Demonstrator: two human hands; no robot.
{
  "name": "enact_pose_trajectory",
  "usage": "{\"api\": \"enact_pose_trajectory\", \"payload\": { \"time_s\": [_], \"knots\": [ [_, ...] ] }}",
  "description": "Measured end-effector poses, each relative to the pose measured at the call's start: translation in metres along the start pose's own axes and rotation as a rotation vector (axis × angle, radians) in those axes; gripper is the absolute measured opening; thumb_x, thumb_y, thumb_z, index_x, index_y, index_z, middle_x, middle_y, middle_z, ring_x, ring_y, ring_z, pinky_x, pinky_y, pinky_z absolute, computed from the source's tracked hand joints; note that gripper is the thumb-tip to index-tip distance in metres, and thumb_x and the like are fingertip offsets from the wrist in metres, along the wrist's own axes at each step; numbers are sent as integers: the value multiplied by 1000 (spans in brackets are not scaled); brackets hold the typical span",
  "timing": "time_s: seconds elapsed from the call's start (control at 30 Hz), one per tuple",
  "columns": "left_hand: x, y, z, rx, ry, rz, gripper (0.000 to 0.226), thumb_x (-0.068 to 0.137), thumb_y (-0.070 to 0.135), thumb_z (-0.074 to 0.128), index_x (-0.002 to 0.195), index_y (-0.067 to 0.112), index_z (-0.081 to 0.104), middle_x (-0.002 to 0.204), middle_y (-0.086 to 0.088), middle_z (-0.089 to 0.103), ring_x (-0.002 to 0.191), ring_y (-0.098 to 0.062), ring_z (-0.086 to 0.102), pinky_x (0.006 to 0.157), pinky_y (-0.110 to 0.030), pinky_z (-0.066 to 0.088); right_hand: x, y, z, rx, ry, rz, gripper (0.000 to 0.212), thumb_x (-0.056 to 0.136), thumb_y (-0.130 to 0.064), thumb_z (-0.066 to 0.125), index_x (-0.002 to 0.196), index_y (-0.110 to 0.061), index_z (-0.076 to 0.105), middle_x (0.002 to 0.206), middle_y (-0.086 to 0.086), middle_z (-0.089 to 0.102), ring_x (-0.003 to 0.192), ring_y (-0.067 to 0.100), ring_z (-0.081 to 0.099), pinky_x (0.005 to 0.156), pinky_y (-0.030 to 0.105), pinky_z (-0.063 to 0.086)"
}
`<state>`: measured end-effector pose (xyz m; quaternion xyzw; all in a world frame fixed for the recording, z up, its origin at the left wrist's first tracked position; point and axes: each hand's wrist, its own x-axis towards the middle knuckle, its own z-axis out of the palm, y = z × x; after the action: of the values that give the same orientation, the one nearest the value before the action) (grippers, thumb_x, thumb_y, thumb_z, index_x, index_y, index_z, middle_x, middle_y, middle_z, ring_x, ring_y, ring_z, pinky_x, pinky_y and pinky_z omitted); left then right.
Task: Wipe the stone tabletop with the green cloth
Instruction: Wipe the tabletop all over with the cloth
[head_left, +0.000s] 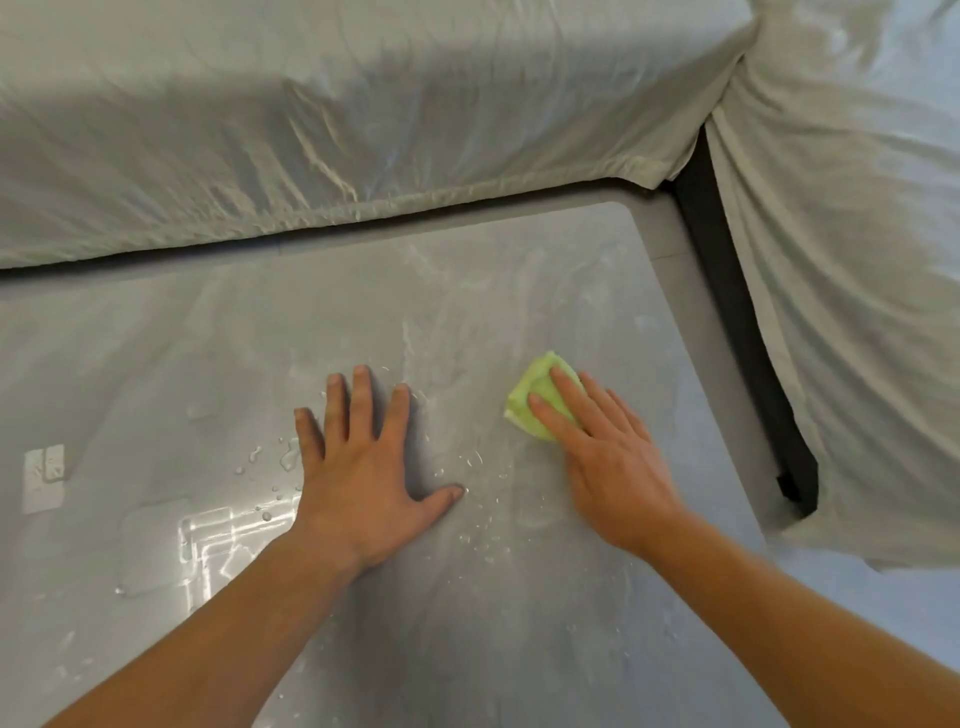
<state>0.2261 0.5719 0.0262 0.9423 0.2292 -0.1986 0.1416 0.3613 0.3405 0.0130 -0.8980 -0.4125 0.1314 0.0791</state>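
We observe a grey stone worktop (208, 338) with a glossy, wet surface. Streaks of moisture run across its far right area, and water droplets (270, 462) lie scattered near its centre, around the left hand. Bright reflections show on the near left part of the surface.

We note the left hand (363, 467) resting palm down on the worktop, near the centre. Its fingers are fully extended and spread apart, the thumb pointing to the right. It grips nothing.

We note the right hand (608, 462) lying flat, palm down, to the right of the left hand, the two being apart. Its fingers are extended and close together, pressing on the green cloth (535, 395). The cloth is folded into a small pad and lies on the worktop under the fingertips, right of centre and short of the far right corner. Its far and left edges project beyond the fingers. The fingers do not curl around it.

Pale sheeting (363, 114) covers furniture along the far edge and the right side of the worktop. A dark strip (727, 270) shows between the right-hand sheeting and the worktop.
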Motion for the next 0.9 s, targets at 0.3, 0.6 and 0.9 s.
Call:
{"api": "enact_pose_trajectory", "payload": {
  "time_s": [0.3, 0.6, 0.9],
  "knots": [
    [0, 1, 0, 4, -14, 1, 117, 70, 93, 34, 155, 29, -13, 160, -11, -33, 144, -34, -36, 118, -59, -12, -40, -2, 5, 23, 59, 290, 67, 97, -19, 26, 155, -45, 3, 165, -9, -9, 152, 17, -11, 122, 33, -11],
    [1, 0, 2, 3, -21, 6, 116, 71, 91, 38, 155, 30, -15, 158, -10, -36, 143, -34, -38, 117, -59, -15, 54, 34, -21, 27, 148, 532, 70, 96, -8, 36, 155, -36, 12, 167, 0, -2, 153, 28, 2, 124, 43, 4],
    [-1, -7, 4, -90, 20, 47, 115, 72, 89, 43, 156, 32, -10, 159, -4, -35, 142, -26, -40, 117, -53, -20, 9, -9, 4, -53, 0, -24, 68, 90, -12, 34, 154, -34, 27, 166, -1, 12, 152, 29, 14, 123, 44, 12]
  ]
}}
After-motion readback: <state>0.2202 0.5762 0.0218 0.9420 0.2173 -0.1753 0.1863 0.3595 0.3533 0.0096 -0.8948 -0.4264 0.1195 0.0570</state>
